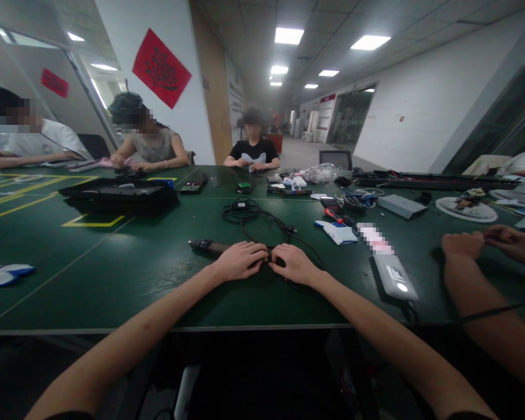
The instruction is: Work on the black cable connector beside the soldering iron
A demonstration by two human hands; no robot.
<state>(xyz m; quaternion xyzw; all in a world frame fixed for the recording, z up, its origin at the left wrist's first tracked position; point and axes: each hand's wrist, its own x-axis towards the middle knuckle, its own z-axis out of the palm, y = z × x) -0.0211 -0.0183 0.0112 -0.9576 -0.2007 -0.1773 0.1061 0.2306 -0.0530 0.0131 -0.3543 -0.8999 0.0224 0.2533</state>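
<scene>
Think of the two hands as the middle of a clock. The dark tool lies on the green counter, poking out toward nine o'clock from under the left hand. The right hand bends its fingers in from three o'clock; I can't tell how tightly either one grips. The black cord loops near twelve o'clock, so a snag there might tug the tool. The hands hide its back end, and the small bit between the fingertips is too tiny to make out.
</scene>
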